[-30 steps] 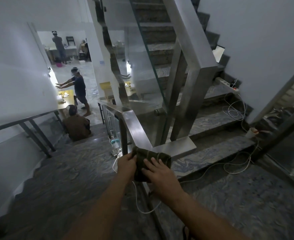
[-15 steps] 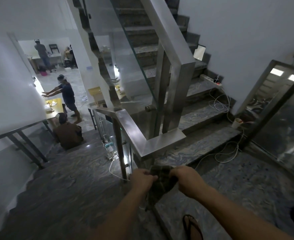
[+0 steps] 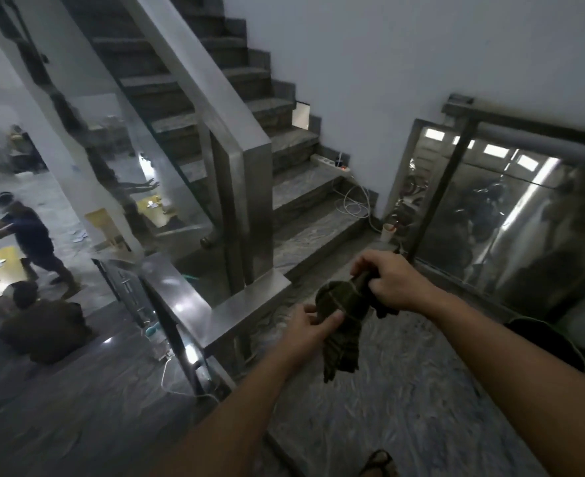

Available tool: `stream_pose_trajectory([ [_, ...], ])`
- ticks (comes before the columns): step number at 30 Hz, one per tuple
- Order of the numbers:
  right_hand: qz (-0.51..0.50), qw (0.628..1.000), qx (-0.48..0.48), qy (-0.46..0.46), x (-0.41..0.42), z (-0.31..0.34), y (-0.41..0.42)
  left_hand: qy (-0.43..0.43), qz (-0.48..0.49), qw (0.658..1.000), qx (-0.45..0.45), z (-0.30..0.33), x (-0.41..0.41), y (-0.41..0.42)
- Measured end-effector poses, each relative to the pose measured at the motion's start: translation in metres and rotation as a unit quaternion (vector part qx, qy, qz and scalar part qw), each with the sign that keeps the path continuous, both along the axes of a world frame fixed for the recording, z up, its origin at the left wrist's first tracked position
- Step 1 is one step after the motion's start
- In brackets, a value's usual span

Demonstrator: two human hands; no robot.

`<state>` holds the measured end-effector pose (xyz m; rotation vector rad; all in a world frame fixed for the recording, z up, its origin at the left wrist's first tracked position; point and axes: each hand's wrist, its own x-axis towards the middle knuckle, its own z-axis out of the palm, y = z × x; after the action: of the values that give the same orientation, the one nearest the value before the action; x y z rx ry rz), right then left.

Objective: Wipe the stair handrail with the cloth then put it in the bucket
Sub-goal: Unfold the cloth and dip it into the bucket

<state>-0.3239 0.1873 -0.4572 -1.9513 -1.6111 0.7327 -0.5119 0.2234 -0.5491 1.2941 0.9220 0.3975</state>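
Observation:
A dark green cloth (image 3: 342, 320) hangs bunched in the air over the landing, clear of the rail. My right hand (image 3: 392, 282) grips its top end. My left hand (image 3: 310, 327) pinches its left side lower down. The steel handrail (image 3: 194, 306) runs from lower left to a flat corner plate just left of my hands, then climbs up the stairs (image 3: 201, 77). No bucket is clearly visible; a dark round object (image 3: 556, 342) shows at the right edge behind my right forearm.
Marble stairs (image 3: 305, 187) rise ahead with a power strip (image 3: 330, 164), white cables and a paper cup (image 3: 387, 232). A glass-panelled railing (image 3: 511, 215) stands at the right. Below left, one person sits on the steps (image 3: 43, 325) and another stands (image 3: 31, 235).
The cloth has come off the handrail corner. Both hands carried it rightward and upward over the landing, and the view turned right.

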Motion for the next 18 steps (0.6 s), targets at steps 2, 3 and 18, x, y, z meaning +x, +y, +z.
stream_pose_trajectory([
  [2,-0.021,1.0,0.016,-0.006,0.023,0.01,0.008,0.025,-0.039,0.999,0.029,-0.002,0.026,0.01],
  [3,-0.031,0.999,0.023,0.001,0.034,0.014,0.012,0.042,-0.048,0.996,0.055,-0.003,0.041,0.013],
  [18,-0.12,0.99,-0.008,0.069,0.251,0.05,0.079,0.114,-0.031,0.976,0.185,0.002,0.296,0.082],
])
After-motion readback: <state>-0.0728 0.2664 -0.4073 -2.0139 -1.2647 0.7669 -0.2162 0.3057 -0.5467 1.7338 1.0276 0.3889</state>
